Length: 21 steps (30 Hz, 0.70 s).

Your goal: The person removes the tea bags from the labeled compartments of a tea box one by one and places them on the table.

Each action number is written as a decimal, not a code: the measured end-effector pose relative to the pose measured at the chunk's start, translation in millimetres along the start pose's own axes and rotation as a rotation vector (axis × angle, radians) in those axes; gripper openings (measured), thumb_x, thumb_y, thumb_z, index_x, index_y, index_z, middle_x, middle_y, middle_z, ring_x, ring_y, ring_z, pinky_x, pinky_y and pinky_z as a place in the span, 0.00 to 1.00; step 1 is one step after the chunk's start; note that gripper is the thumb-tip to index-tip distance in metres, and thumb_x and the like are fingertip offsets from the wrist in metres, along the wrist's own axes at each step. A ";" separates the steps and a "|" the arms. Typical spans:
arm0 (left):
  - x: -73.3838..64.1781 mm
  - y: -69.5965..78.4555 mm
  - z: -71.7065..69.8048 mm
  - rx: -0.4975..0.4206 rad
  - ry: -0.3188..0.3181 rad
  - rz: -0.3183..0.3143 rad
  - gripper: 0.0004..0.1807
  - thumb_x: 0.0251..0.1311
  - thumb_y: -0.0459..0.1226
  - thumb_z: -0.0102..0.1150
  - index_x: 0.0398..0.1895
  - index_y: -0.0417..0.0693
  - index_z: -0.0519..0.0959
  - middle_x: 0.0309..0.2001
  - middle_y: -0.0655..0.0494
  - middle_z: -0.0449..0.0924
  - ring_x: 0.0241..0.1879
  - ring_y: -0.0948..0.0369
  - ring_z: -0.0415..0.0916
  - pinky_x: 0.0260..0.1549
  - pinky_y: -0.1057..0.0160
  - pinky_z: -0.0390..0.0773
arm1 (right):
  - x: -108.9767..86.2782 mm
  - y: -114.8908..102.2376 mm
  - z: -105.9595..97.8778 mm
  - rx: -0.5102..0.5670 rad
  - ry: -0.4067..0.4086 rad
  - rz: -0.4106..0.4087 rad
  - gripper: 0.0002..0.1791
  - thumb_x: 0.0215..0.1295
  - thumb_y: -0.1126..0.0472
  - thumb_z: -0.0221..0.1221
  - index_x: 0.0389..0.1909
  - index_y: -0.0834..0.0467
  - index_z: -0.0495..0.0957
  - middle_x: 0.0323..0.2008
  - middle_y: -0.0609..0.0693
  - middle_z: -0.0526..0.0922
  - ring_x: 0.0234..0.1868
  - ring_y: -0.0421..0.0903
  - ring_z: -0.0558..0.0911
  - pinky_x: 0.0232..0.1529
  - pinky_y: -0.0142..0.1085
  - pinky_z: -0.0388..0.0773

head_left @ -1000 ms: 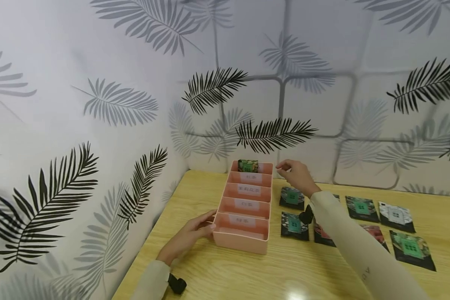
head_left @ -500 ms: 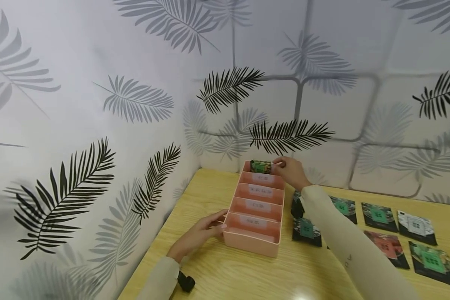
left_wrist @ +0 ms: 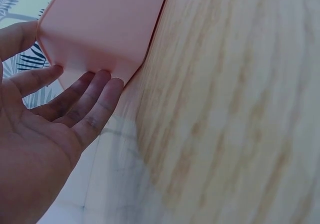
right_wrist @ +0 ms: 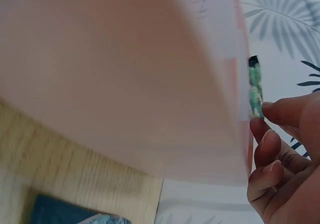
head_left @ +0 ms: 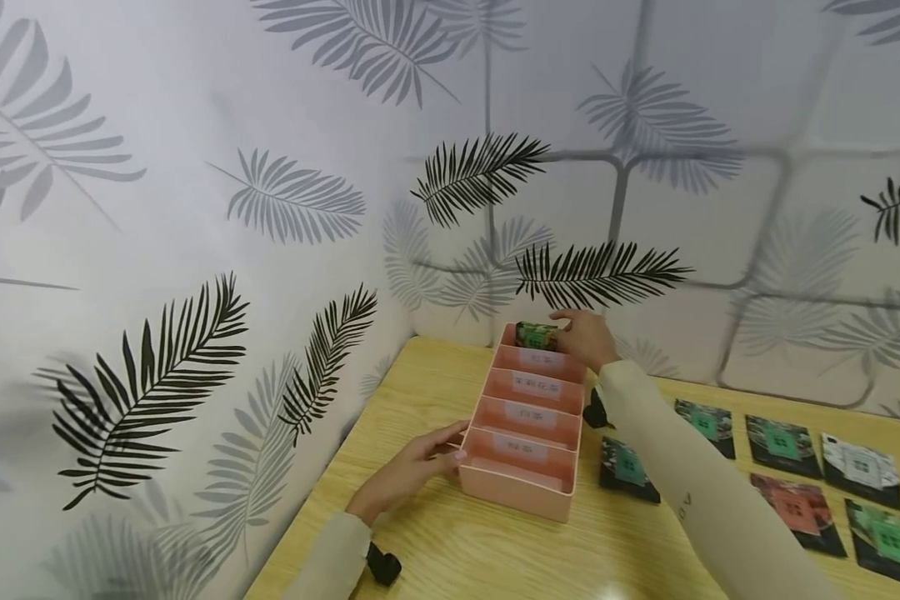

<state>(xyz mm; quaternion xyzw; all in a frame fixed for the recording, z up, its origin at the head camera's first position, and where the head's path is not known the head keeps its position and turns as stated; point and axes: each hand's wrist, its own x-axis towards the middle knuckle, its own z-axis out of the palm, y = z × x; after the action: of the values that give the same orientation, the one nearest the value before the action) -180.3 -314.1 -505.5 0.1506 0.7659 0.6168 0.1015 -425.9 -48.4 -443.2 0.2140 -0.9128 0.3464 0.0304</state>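
A long pink divided box [head_left: 517,492] stands on the table, with white labels on its dividers. My left hand [head_left: 408,477] is at its near left corner. In the left wrist view the fairly straight fingers [left_wrist: 102,102] touch the outer wall, and the thumb meets the rim. A green and black tea sachet [head_left: 536,335] stands upright in the farthest compartment. My right hand [head_left: 587,337] reaches over the box's far right rim and pinches the sachet's right edge. In the right wrist view, thumb and forefinger meet at the green sachet [right_wrist: 255,87]; the box wall hides its lower part.
Flat tea sachets lie in rows right of the box: a teal one [head_left: 628,468], a red one [head_left: 797,510], a white one [head_left: 862,471] and several green ones. My right sleeve [head_left: 682,467] passes over them. A leaf-patterned wall [head_left: 450,292] rises close behind the box.
My right hand has moved left from beside the box onto the sachet in the far compartment, now tilted slightly. The left hand stays at the box corner. The head view has turned right.
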 end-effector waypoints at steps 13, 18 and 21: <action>1.8 -1.7 1.1 0.039 0.008 -0.005 0.30 0.69 0.46 0.51 0.73 0.60 0.58 0.61 0.52 0.69 0.56 0.56 0.70 0.51 0.52 0.76 | -2.2 3.6 0.1 -0.077 0.029 -0.007 0.10 0.66 0.58 0.59 0.41 0.59 0.82 0.33 0.56 0.86 0.23 0.46 0.82 0.25 0.43 0.78; 1.7 -3.2 0.2 0.034 0.009 -0.002 0.31 0.69 0.47 0.51 0.73 0.60 0.58 0.61 0.52 0.69 0.56 0.55 0.70 0.50 0.51 0.76 | -1.3 5.7 1.5 -0.084 0.048 -0.029 0.08 0.65 0.57 0.59 0.37 0.58 0.81 0.32 0.54 0.84 0.24 0.46 0.79 0.26 0.43 0.77; 1.3 -4.2 -1.5 0.019 0.002 -0.003 0.31 0.69 0.47 0.51 0.73 0.60 0.57 0.61 0.52 0.68 0.55 0.55 0.70 0.50 0.51 0.76 | -0.8 6.8 1.6 -0.078 0.055 -0.044 0.08 0.66 0.57 0.59 0.36 0.58 0.81 0.32 0.53 0.83 0.25 0.46 0.79 0.27 0.43 0.77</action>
<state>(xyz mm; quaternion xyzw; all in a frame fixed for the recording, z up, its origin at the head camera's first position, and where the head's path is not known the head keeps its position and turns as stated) -182.5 -315.9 -509.2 0.1498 0.7719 0.6096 0.1005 -427.9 -44.5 -448.8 0.2228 -0.9196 0.3154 0.0716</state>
